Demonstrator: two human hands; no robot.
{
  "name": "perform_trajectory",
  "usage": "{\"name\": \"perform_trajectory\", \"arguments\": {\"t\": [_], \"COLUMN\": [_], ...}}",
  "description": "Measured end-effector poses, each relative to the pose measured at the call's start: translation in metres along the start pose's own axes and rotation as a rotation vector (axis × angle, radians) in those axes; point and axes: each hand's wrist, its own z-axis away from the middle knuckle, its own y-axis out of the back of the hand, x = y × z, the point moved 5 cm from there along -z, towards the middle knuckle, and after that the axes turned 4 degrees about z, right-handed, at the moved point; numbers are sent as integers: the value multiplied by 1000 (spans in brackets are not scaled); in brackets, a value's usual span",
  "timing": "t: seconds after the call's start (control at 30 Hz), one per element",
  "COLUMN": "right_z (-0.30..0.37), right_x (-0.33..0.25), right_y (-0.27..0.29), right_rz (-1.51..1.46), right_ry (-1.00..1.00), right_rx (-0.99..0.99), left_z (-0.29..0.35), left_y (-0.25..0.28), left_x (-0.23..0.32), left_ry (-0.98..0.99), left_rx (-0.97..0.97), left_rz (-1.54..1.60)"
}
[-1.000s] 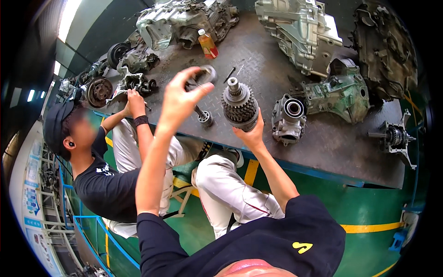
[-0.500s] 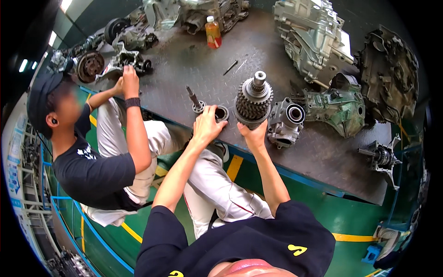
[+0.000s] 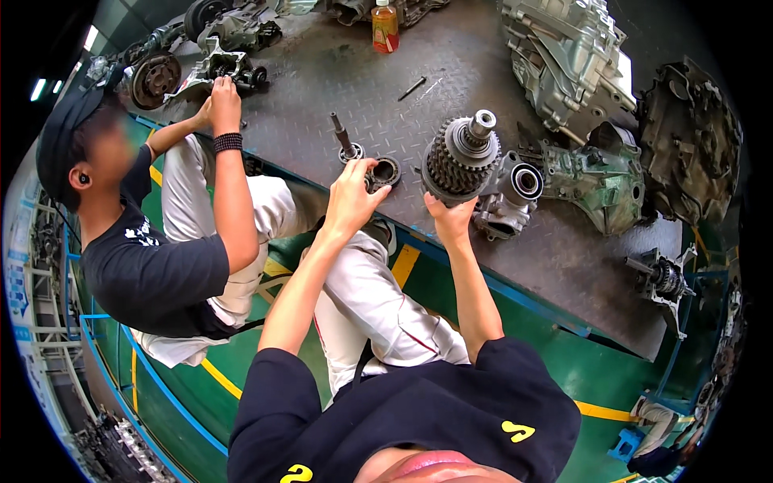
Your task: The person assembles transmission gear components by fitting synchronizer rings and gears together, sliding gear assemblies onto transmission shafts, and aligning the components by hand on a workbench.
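My right hand [image 3: 452, 220] grips the lower end of a steel gear shaft [image 3: 462, 161] stacked with toothed gears, which leans a little to the right with its splined tip up. My left hand [image 3: 351, 197] is closed at the left side of a dark metal ring-shaped part [image 3: 386, 171] by the table's front edge, fingers and thumb against it. Just beyond those fingers, a slim shaft with a round base [image 3: 343, 138] stands upright. A silver housing with a round bearing opening [image 3: 515, 193] sits right of the gear shaft. The fingers under the gear shaft are mostly hidden.
On the metal table [image 3: 314, 88] lie a pin [image 3: 412, 88], a drink bottle [image 3: 385, 28], a large gearbox casing [image 3: 568, 60], a greenish casing [image 3: 600, 181] and a small gear assembly [image 3: 664, 278]. At left, a co-worker [image 3: 153, 258] handles another assembly [image 3: 221, 68].
My view has shifted, so the table items sit differently in the picture. The gear shaft leans slightly more to the right in my right hand. My left hand stays at the ring.
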Motion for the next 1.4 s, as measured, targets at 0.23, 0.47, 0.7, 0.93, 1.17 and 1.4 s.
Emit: {"name": "perform_trajectory", "arguments": {"t": [0.23,0.47,0.7,0.93,1.17,1.4], "right_z": [1,0,9,5,-5,0], "right_x": [-3,-6,28,6,-10,-1], "right_y": [-3,-3,15,7,-5,-2], "right_rz": [-24,0,25,167,72,27], "right_ry": [-33,-46,-191,-19,-6,-114], "right_rx": [0,46,44,-2,39,-42], "left_z": [10,-17,-29,-9,-16,16], "left_y": [16,25,31,40,13,-110], "left_x": [-49,-77,-97,-67,73,31], "left_ry": [66,32,-62,-122,-94,187], "left_rx": [53,148,40,254,127,154], "left_rz": [-132,-225,-17,-130,774,1203]}}
